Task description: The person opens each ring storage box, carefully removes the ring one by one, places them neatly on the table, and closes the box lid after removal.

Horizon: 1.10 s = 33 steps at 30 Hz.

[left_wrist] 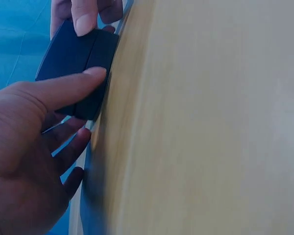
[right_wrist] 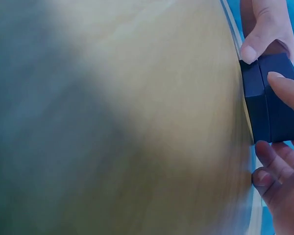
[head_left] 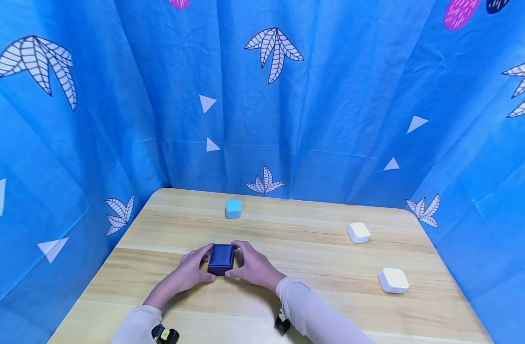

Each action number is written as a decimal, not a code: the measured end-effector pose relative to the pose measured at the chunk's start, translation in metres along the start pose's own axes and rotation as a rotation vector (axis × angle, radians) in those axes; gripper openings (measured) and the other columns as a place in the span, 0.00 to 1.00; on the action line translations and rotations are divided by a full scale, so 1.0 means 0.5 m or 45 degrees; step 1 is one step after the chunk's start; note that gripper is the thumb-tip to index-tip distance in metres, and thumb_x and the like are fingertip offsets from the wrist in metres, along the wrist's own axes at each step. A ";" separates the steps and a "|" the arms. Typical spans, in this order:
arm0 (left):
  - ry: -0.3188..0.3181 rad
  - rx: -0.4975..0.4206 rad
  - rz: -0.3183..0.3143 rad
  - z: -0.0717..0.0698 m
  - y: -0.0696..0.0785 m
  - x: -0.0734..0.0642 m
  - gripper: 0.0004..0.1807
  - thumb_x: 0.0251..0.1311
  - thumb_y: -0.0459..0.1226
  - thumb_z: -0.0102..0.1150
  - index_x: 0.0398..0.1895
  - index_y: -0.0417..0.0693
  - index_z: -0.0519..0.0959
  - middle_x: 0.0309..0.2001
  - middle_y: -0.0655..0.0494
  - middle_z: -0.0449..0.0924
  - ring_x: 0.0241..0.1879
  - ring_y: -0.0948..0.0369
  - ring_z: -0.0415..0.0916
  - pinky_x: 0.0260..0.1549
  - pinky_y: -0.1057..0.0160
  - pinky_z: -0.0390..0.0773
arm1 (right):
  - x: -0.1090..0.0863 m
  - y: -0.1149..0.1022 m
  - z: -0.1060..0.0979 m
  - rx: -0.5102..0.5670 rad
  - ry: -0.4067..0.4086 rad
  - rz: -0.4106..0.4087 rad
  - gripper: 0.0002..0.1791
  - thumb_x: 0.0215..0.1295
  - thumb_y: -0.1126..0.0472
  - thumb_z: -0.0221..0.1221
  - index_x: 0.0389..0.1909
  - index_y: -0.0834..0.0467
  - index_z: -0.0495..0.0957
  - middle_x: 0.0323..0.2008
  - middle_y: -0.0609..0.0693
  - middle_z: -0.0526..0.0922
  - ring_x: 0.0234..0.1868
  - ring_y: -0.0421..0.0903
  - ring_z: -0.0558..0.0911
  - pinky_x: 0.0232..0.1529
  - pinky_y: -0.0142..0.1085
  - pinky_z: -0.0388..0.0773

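— Item, location?
— Navy box [head_left: 221, 257], one; on counter [head_left: 305, 248], nearer left edge than right.
— Holding?
— Left hand [head_left: 191, 272], right hand [head_left: 255, 266]: fingers clamped on opposite sides.
— Risk?
— Possible skid or twist, from uneven pull.

A wooden table [head_left: 318, 258] bears one navy box [head_left: 221, 257], one cyan block [head_left: 233, 209], two white blocks [head_left: 358, 232] [head_left: 393, 280]

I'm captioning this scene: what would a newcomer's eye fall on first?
Probably the bright blue, leaf-printed curtain around the table. Next, left of centre, the left hand and right hand hold a dark blue box between them. Two white blocks stand out on the right.
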<state>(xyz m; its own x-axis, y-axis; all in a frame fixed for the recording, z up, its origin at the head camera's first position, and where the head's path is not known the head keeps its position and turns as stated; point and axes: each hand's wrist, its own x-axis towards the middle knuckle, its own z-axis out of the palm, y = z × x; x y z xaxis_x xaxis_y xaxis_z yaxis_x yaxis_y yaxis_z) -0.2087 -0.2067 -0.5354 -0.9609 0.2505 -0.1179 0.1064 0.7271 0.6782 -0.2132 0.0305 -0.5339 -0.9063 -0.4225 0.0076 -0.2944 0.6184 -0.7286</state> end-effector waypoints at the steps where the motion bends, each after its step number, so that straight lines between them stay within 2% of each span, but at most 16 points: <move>1: 0.003 0.008 0.009 0.002 -0.001 0.001 0.54 0.45 0.42 0.80 0.77 0.45 0.60 0.57 0.49 0.79 0.64 0.42 0.63 0.67 0.34 0.57 | 0.000 0.000 0.000 0.006 -0.004 0.000 0.47 0.55 0.43 0.73 0.73 0.47 0.61 0.68 0.47 0.73 0.59 0.49 0.79 0.60 0.46 0.77; 7: 0.022 -0.008 0.004 0.008 -0.007 0.004 0.54 0.44 0.40 0.80 0.76 0.44 0.61 0.53 0.52 0.79 0.62 0.44 0.64 0.66 0.35 0.58 | 0.005 0.006 0.003 0.040 -0.007 0.000 0.45 0.54 0.42 0.73 0.71 0.46 0.64 0.65 0.47 0.74 0.50 0.43 0.79 0.54 0.42 0.79; 16: 0.039 -0.008 0.030 0.009 -0.006 0.005 0.52 0.45 0.38 0.79 0.75 0.44 0.62 0.55 0.51 0.79 0.60 0.47 0.67 0.65 0.38 0.60 | 0.009 0.015 0.004 0.138 -0.005 0.015 0.47 0.53 0.38 0.72 0.72 0.46 0.65 0.63 0.48 0.76 0.48 0.43 0.79 0.49 0.40 0.79; 22: 0.045 -0.015 0.043 0.011 -0.009 0.009 0.52 0.45 0.38 0.79 0.75 0.44 0.63 0.56 0.51 0.78 0.58 0.50 0.69 0.65 0.39 0.60 | 0.013 0.018 0.002 0.195 -0.020 0.035 0.48 0.53 0.39 0.72 0.73 0.48 0.65 0.61 0.49 0.77 0.46 0.42 0.79 0.47 0.39 0.79; 24: 0.041 -0.019 0.041 0.011 -0.010 0.010 0.52 0.46 0.38 0.79 0.76 0.45 0.62 0.56 0.51 0.78 0.58 0.50 0.68 0.65 0.39 0.61 | 0.015 0.021 0.002 0.231 -0.027 0.037 0.48 0.53 0.40 0.73 0.73 0.49 0.65 0.58 0.50 0.78 0.44 0.43 0.79 0.44 0.38 0.79; 29: 0.039 -0.018 0.030 0.011 -0.011 0.011 0.51 0.46 0.38 0.79 0.76 0.45 0.62 0.55 0.51 0.78 0.57 0.50 0.68 0.64 0.39 0.62 | 0.023 0.028 0.001 0.309 -0.046 0.020 0.44 0.53 0.43 0.73 0.70 0.47 0.68 0.50 0.48 0.80 0.35 0.42 0.78 0.32 0.36 0.79; 33: 0.036 -0.013 0.024 0.011 -0.011 0.010 0.52 0.46 0.38 0.79 0.76 0.46 0.62 0.55 0.51 0.78 0.57 0.50 0.69 0.63 0.40 0.62 | 0.028 0.029 -0.001 0.342 -0.046 0.018 0.40 0.53 0.44 0.74 0.67 0.47 0.70 0.53 0.47 0.79 0.35 0.42 0.77 0.33 0.35 0.78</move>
<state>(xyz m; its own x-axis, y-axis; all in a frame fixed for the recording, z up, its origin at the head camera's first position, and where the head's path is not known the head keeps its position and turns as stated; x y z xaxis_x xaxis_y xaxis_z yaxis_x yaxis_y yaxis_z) -0.2129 -0.2060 -0.5435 -0.9656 0.2456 -0.0849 0.1218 0.7162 0.6872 -0.2301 0.0338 -0.5441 -0.8969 -0.4415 -0.0251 -0.1861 0.4284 -0.8842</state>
